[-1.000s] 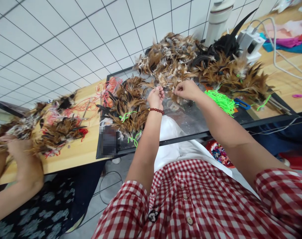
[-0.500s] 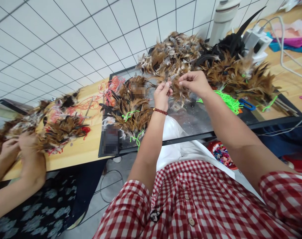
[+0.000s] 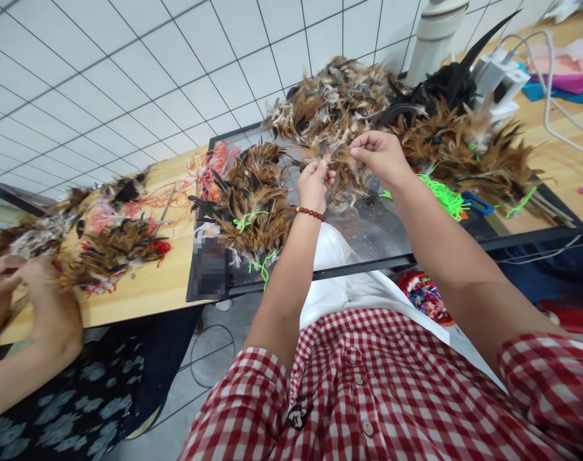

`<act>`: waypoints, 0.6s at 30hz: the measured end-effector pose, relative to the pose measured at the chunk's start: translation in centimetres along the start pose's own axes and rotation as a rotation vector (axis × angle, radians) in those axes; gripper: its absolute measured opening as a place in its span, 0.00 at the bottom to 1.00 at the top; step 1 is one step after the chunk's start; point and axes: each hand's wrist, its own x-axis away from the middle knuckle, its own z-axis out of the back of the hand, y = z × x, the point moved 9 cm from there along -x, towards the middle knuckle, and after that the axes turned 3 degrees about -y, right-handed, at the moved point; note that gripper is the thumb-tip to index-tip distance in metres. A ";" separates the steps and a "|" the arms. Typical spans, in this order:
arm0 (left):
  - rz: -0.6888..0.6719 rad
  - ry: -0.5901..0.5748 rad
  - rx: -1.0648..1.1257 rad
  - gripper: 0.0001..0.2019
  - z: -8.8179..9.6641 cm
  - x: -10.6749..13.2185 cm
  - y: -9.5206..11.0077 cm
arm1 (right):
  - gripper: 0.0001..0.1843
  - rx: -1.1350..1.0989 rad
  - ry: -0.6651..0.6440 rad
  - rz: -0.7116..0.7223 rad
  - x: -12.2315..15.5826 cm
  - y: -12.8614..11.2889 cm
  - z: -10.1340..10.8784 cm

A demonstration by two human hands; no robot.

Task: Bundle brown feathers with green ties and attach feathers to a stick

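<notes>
Over the near middle of a dark-framed board (image 3: 368, 240), my left hand (image 3: 316, 182) wears a string of red-brown beads. Its thumb and forefinger are pinched around what looks like a brown feather (image 3: 315, 152), whose edges merge with those behind. To its right, a short gap away, is my right hand (image 3: 382, 157). Its fingertips are pressed together beside the brown feathers, and whatever they hold is too small to make out. Loose brown feathers (image 3: 346, 179) lie under and between both hands.
A large feather heap (image 3: 339, 96) lies at the back. Tied feather bunches (image 3: 257, 218) lie left, more feathers (image 3: 464, 141) right. Bright green string (image 3: 439, 195) is near a blue-handled tool (image 3: 478, 203). A white pipe (image 3: 435, 45) rises behind. A co-worker's hands (image 3: 36, 278) handle feathers at left.
My right hand has moved slightly right and up, away from my left, which stays almost in place. The co-worker's hands have shifted a little left. The view has tilted slightly.
</notes>
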 end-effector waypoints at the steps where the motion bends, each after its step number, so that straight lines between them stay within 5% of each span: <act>1: -0.012 0.028 0.002 0.08 0.3 -0.1 0.2 | 0.10 0.050 0.020 0.020 0.0 0.0 0.3; 5: -0.075 0.201 0.019 0.05 2.6 -0.5 1.4 | 0.08 0.376 0.015 0.131 0.4 -1.3 0.3; 12: -0.103 0.219 0.021 0.07 2.9 -0.7 1.8 | 0.17 0.877 -0.357 0.250 3.8 -2.8 -5.6; 18: -0.098 0.215 0.023 0.09 2.5 -0.3 1.7 | 0.24 1.013 -0.178 0.088 3.1 -2.0 -2.8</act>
